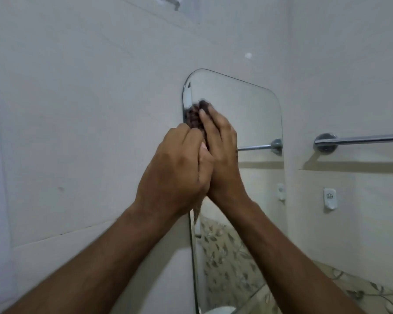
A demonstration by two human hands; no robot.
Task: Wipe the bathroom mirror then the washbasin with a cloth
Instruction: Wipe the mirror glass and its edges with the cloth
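Up against the left edge of the frameless, round-cornered wall mirror (241, 123), both hands are raised together on a dark brown, nubby-textured cloth (194, 115). The right hand (220, 150) lies over the cloth with its fingers fairly straight, pressing it flat to the glass near the mirror's upper left corner. The left hand (177, 164) sits just beside it, touching it, fingers curled around the lower part of the cloth; a narrow tail of the fabric hangs out below the two wrists. How tightly the left fingers grip cannot be told, since the hand's back faces the camera. Both bare forearms reach up from the bottom of the view. The mirror hangs on a pale tiled wall (77, 109). On the adjoining wall to the right, a chrome towel bar (359, 139) runs horizontally, with a small white wall hook (329, 198) below it; both are reflected in the glass
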